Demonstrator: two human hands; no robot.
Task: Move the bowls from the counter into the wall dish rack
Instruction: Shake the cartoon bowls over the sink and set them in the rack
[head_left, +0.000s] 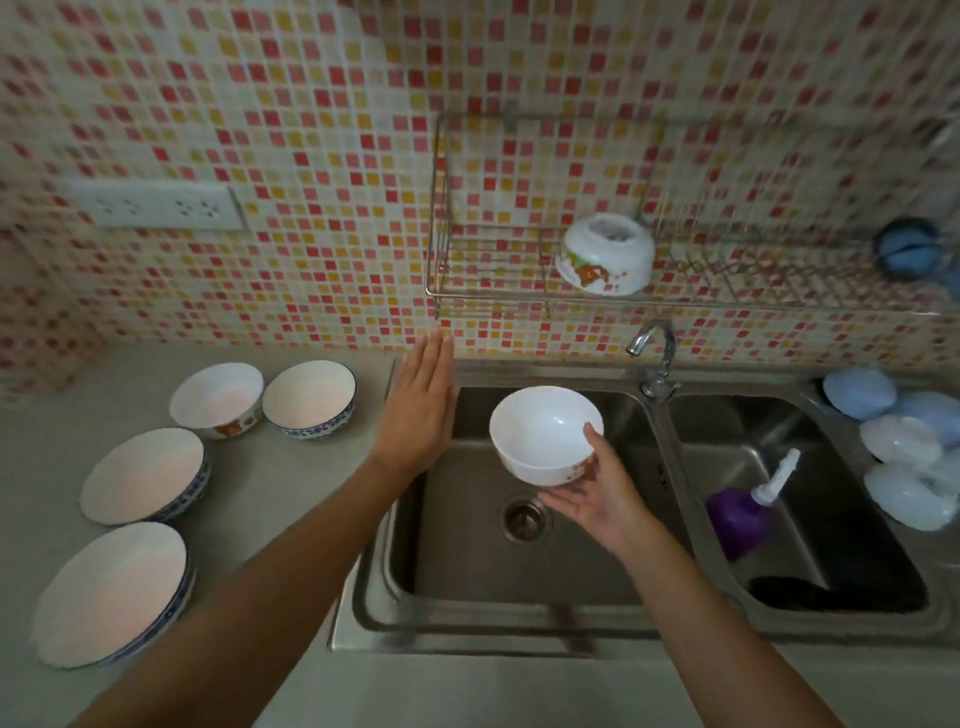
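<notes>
My right hand (597, 493) holds a white bowl (543, 431) from below, upright, above the left sink basin. My left hand (421, 410) is flat and empty, fingers straight, over the sink's left edge. On the counter to the left stand a small white bowl with a printed band (215, 397), a small blue-rimmed bowl (309, 397), and two wide blue-patterned bowls (145, 475) (111, 592). The wire wall dish rack (467, 291) hangs above the sink. One printed white bowl (605, 254) lies upside down in it.
A double steel sink (660, 618) lies below, with a tap (654, 353) between the basins. A purple pump bottle (743, 517) lies in the right basin. Pale blue and white round things (904, 441) sit at the right. A wall socket (156, 205) is at the upper left.
</notes>
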